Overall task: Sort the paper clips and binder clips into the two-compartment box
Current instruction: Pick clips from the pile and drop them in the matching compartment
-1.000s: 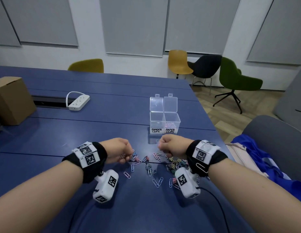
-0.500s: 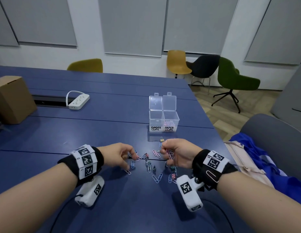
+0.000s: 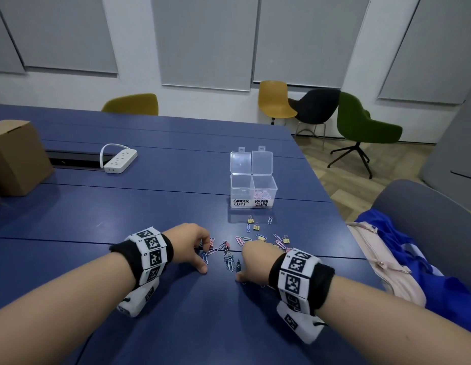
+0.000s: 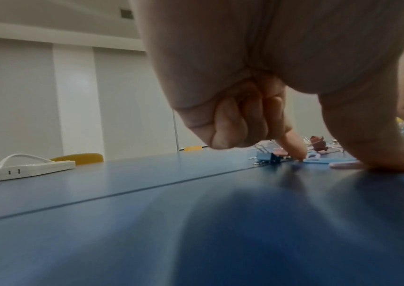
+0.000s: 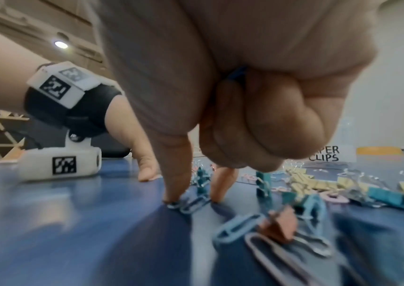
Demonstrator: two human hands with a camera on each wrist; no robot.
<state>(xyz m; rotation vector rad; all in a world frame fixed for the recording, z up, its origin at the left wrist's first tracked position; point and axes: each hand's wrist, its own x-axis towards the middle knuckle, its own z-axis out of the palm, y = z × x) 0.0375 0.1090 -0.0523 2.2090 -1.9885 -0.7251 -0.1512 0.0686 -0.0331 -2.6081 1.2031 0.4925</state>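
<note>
The clear two-compartment box [image 3: 241, 185] stands open; its left half is labelled BINDER CLIPS, and its right half, PAPER CLIPS, holds pink paper clips [image 3: 260, 194]. In front of it lies a loose pile of coloured paper clips and binder clips [image 3: 258, 237]. My left hand [image 3: 205, 256] is at the pile's left edge. Its index tip [image 4: 298, 154] and thumb [image 4: 391, 158] are down on the table, pinching a blue paper clip [image 4: 330, 160]. My right hand [image 3: 242, 264] pinches blue paper clips [image 5: 192, 203] on the table, with something blue [image 5: 235, 74] tucked under its curled fingers.
A white power strip [image 3: 120, 160] and a cardboard box [image 3: 17, 156] sit far left on the blue table [image 3: 150, 206]. A pink bag [image 3: 381, 259] and blue cloth lie on the chair by the table's right edge. A blue binder clip [image 4: 267, 157] lies beside my left index finger.
Both hands have come down from raised fists onto the pile. The left hand's index finger and thumb have stretched out to the table. The right hand has shifted left and nearer to me.
</note>
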